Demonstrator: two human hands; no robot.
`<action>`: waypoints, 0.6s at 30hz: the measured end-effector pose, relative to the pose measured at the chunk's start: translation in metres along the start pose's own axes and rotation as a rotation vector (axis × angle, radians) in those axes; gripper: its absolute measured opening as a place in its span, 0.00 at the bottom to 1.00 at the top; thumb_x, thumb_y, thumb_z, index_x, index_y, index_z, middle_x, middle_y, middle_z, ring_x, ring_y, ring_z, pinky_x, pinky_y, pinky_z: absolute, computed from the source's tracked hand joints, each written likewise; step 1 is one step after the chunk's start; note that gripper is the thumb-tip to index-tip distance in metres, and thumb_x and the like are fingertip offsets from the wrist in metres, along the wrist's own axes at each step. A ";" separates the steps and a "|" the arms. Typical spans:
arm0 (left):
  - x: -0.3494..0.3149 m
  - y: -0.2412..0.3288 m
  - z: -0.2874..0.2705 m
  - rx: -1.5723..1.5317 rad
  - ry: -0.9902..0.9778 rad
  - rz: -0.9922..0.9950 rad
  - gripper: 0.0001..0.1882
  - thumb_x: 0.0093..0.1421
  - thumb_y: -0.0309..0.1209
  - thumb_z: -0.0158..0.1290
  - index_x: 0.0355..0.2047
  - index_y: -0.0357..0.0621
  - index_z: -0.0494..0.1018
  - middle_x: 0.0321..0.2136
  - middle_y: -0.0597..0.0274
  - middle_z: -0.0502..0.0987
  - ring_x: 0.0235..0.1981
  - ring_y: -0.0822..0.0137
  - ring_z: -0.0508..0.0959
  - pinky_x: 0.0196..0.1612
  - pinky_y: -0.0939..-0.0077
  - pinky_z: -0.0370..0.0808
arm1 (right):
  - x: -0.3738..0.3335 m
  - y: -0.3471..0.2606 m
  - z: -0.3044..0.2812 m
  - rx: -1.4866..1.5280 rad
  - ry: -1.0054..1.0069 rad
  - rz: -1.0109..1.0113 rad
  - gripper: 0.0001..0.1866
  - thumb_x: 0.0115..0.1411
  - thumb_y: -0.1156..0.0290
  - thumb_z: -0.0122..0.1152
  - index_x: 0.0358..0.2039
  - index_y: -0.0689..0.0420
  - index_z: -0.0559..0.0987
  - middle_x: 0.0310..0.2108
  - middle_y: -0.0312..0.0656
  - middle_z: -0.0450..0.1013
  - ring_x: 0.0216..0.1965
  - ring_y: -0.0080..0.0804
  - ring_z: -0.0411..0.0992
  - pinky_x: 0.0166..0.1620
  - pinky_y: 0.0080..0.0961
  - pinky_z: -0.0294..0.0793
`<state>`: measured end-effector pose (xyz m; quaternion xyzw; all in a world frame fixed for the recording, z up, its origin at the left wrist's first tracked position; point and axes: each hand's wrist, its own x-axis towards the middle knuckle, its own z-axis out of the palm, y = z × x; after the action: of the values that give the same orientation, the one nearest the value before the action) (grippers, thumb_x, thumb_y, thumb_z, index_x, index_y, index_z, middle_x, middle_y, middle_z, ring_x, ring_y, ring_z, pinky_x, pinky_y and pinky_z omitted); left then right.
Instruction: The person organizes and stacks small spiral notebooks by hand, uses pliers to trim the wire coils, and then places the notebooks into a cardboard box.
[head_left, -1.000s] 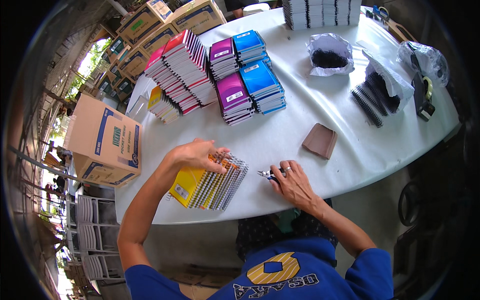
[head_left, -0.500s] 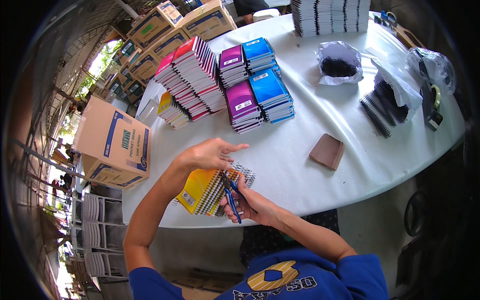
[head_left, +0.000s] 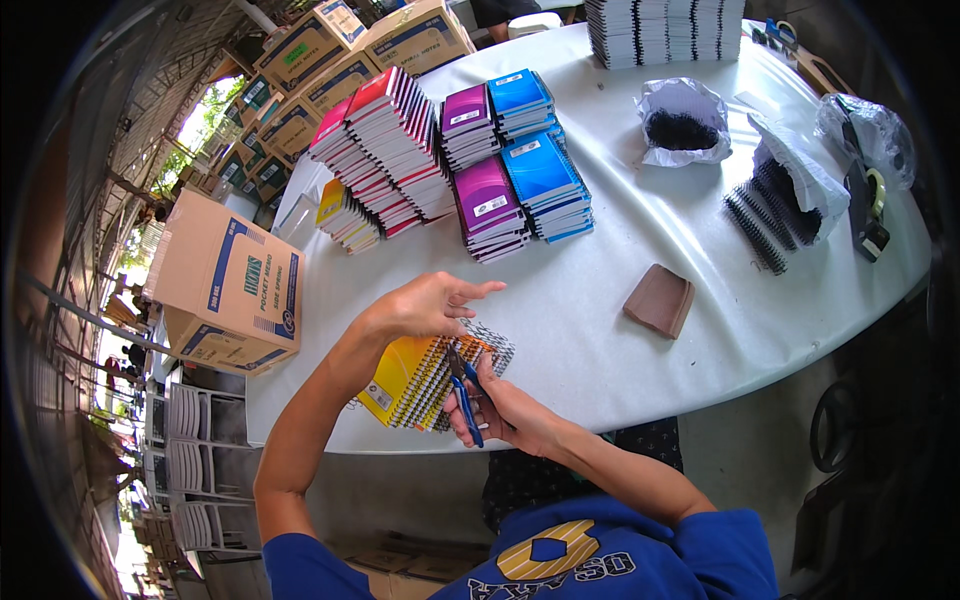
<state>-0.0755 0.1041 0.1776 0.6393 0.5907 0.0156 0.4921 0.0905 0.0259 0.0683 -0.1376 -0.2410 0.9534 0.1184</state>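
Observation:
A fanned stack of yellow spiral notebooks [head_left: 395, 375] lies near the table's front edge, with the wire bindings facing right. My right hand [head_left: 500, 412] is closed around blue-handled pliers [head_left: 463, 392], their dark jaws at the bindings. Over the far end of the stack, my left hand [head_left: 432, 303] has its index finger stretched to the right and the other fingers apart, bent lower toward the bindings. Its thumb is mostly hidden, and I see nothing held in it.
Stacked red notebooks [head_left: 375, 95], purple notebooks [head_left: 480, 190] and blue notebooks [head_left: 540, 165] stand beyond my hands. A cardboard box [head_left: 235, 280] is at left. To the right are a brown block [head_left: 660, 300], black spiral coils [head_left: 755, 225], a bag of black pieces [head_left: 683, 130] and a tape dispenser [head_left: 868, 230].
The view has shifted slightly. Both hands stay at the yellow notebooks, the left fingers spread a little more, and the pliers remain at the bindings.

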 end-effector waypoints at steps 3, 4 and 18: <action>0.001 -0.005 -0.001 -0.014 -0.003 0.012 0.35 0.51 0.09 0.53 0.61 0.36 0.60 0.64 0.61 0.60 0.58 0.52 0.69 0.59 0.66 0.71 | 0.001 0.003 -0.004 -0.016 0.044 -0.034 0.41 0.62 0.31 0.22 0.35 0.57 0.72 0.23 0.36 0.70 0.25 0.26 0.70 0.31 0.24 0.73; 0.002 -0.007 -0.002 -0.021 -0.006 0.024 0.35 0.51 0.09 0.53 0.61 0.35 0.60 0.64 0.61 0.60 0.58 0.52 0.69 0.60 0.66 0.70 | 0.002 0.003 -0.007 0.000 0.021 -0.041 0.42 0.61 0.30 0.21 0.36 0.57 0.73 0.24 0.37 0.71 0.26 0.27 0.72 0.33 0.25 0.75; 0.005 0.001 0.001 0.071 -0.005 0.034 0.35 0.52 0.12 0.54 0.61 0.35 0.60 0.63 0.61 0.62 0.56 0.55 0.72 0.59 0.66 0.71 | 0.013 0.006 -0.036 0.200 -0.194 -0.012 0.39 0.64 0.33 0.24 0.32 0.56 0.73 0.21 0.37 0.70 0.23 0.27 0.69 0.28 0.23 0.72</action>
<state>-0.0725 0.1077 0.1746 0.6664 0.5787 0.0015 0.4701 0.0891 0.0401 0.0328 -0.0307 -0.1558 0.9808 0.1133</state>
